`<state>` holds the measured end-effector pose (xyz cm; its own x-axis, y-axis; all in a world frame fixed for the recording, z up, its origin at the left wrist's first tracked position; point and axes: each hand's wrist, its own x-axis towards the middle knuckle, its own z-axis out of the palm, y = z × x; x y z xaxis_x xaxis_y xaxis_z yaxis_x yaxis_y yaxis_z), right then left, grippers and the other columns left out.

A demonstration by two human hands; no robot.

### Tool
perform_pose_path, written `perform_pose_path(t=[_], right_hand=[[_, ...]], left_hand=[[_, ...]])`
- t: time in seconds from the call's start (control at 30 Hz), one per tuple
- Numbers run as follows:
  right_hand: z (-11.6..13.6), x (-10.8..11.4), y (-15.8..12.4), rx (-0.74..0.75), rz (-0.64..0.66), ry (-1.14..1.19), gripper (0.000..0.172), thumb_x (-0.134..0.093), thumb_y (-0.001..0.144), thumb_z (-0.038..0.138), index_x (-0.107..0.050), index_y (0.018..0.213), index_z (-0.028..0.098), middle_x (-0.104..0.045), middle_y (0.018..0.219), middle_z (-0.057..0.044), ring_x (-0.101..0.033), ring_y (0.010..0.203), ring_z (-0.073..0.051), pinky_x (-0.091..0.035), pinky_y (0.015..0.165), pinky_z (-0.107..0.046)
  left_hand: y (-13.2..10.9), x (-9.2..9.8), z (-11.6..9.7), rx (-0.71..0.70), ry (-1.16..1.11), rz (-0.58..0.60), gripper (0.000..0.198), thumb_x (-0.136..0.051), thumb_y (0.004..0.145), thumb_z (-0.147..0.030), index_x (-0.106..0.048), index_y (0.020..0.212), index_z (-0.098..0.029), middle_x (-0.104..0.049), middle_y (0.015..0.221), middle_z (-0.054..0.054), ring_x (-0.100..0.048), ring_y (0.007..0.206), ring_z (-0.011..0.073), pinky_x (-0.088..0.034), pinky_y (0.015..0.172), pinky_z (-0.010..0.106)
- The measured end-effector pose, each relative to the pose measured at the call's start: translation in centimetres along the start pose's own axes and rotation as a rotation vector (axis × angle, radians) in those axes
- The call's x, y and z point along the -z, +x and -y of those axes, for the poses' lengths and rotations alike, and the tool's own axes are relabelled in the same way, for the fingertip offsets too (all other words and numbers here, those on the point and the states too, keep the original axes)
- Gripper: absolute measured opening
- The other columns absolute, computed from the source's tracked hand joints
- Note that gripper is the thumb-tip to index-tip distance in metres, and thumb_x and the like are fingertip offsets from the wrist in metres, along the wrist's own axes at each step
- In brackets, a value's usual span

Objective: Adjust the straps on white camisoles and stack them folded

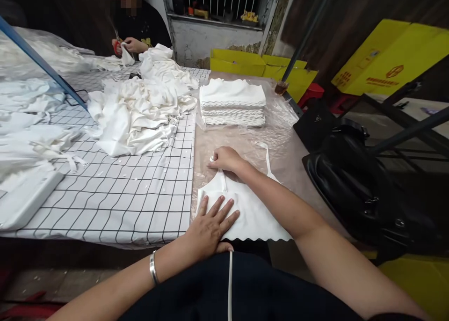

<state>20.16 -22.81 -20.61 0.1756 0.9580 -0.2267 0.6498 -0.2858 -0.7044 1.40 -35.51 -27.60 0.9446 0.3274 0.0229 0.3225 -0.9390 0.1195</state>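
A white camisole (252, 213) with thin straps and a wavy hem lies flat at the table's near edge. My left hand (212, 225) rests on its lower left part, palm down with the fingers spread. Above it, my right hand (226, 159) pinches the camisole's left strap between closed fingers. The other strap (268, 159) lies loose on the plastic sheet to the right. Beyond my hands stands a neat stack of folded white garments (232, 101) with wavy edges.
Crumpled white garments (140, 115) are heaped on the checkered tablecloth (150, 194) to my left. A co-worker (140, 31) holds red-handled scissors and white cloth at the back left. A black bag (343, 171) sits at the right edge. Yellow boxes (238, 62) stand behind.
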Motion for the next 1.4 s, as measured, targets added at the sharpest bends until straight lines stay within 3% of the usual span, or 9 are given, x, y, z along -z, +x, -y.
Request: perform_pose_path(t=[0.1,0.27,0.6,0.77,0.93,1.03,1.17,1.27,1.4], right_hand=[[1.0,-0.8,1.7,-0.135,0.149,0.22,0.03,-0.076,0.069,0.014,-0.05,0.053,0.017,-0.053,0.055,0.0,-0.051,0.059,-0.012,-0.036,0.052,-0.021],[-0.8,2.7,2.8,-0.255,0.288,0.525,0.031,-0.048,0.096,0.025,-0.05,0.066,0.017,-0.053,0.057,0.001,-0.043,0.046,-0.007,-0.038,0.045,-0.017],[-1.3,4.2,2.8,-0.434,0.399,0.7,0.017,-0.064,0.085,0.013,-0.057,0.07,0.015,-0.055,0.058,0.002,-0.033,0.04,-0.003,-0.02,0.032,-0.013],[-1.0,4.9,2.0,-0.378,0.469,0.714,0.016,-0.063,0.086,0.012,-0.061,0.07,0.013,-0.055,0.059,0.002,-0.036,0.041,-0.003,-0.024,0.034,-0.013],[-0.3,6.4,0.3,-0.323,0.541,0.624,0.012,-0.067,0.084,0.017,-0.065,0.073,0.013,-0.052,0.055,0.003,-0.036,0.041,-0.003,-0.026,0.036,-0.012],[0.4,7.2,-0.4,-0.301,0.534,0.591,0.013,-0.07,0.081,0.017,-0.063,0.071,0.013,-0.051,0.053,0.004,-0.035,0.042,-0.003,-0.026,0.038,-0.012],[0.8,7.8,-1.2,-0.244,0.527,0.546,0.016,-0.072,0.077,0.018,-0.06,0.067,0.015,-0.052,0.055,0.003,-0.037,0.045,-0.004,-0.026,0.041,-0.014],[0.3,7.5,-2.0,-0.162,0.415,0.319,0.016,-0.072,0.073,0.017,-0.058,0.066,0.016,-0.053,0.057,0.002,-0.039,0.049,-0.007,-0.029,0.046,-0.018],[-0.7,6.0,-3.1,0.072,-0.122,-0.344,0.017,-0.067,0.07,0.01,-0.054,0.066,0.019,-0.058,0.066,-0.001,-0.051,0.065,-0.015,-0.034,0.058,-0.025]], left_hand=[[-0.1,0.3,-0.2,0.003,-0.029,0.002,0.086,-0.025,0.086,-0.077,-0.023,0.155,-0.026,-0.028,0.159,0.013,-0.018,0.147,0.0386,-0.002,0.112,0.069],[0.0,1.1,-0.1,-0.002,-0.046,0.038,0.083,-0.033,0.087,-0.075,-0.024,0.155,-0.027,-0.027,0.16,0.012,-0.017,0.148,0.038,-0.005,0.113,0.069],[-1.8,0.7,-0.5,-0.111,-0.064,-0.008,0.055,-0.046,0.097,-0.042,-0.035,0.15,-0.034,-0.038,0.155,0.005,-0.026,0.145,0.0358,-0.022,0.112,0.064],[-2.0,3.2,1.1,-0.047,-0.432,-0.204,0.033,-0.047,0.097,-0.036,-0.064,0.121,-0.023,-0.069,0.121,0.007,-0.061,0.114,0.0238,-0.042,0.103,0.043],[2.9,6.3,6.5,0.475,-0.909,-0.566,0.025,-0.053,0.089,-0.024,-0.067,0.108,-0.014,-0.072,0.104,0.01,-0.065,0.093,0.018,-0.052,0.085,0.031],[7.3,7.2,9.4,0.528,-1.122,-0.518,0.035,-0.064,0.081,-0.02,-0.065,0.115,-0.011,-0.069,0.113,0.012,-0.064,0.095,0.0179,-0.051,0.084,0.031],[11.1,7.3,11.0,0.465,-1.218,-0.409,0.011,-0.069,0.075,-0.02,-0.07,0.081,-0.011,-0.071,0.082,0.005,-0.062,0.075,0.014,-0.048,0.071,0.026],[11.7,6.9,11.2,0.535,-1.14,-0.469,0.009,-0.069,0.074,-0.02,-0.067,0.069,-0.013,-0.067,0.069,0.001,-0.058,0.066,0.0124,-0.044,0.063,0.024],[11.1,6.3,10.8,0.621,-0.972,-0.528,0.008,-0.066,0.076,-0.02,-0.068,0.069,-0.016,-0.068,0.071,0.002,-0.06,0.068,0.0142,-0.043,0.062,0.025]])
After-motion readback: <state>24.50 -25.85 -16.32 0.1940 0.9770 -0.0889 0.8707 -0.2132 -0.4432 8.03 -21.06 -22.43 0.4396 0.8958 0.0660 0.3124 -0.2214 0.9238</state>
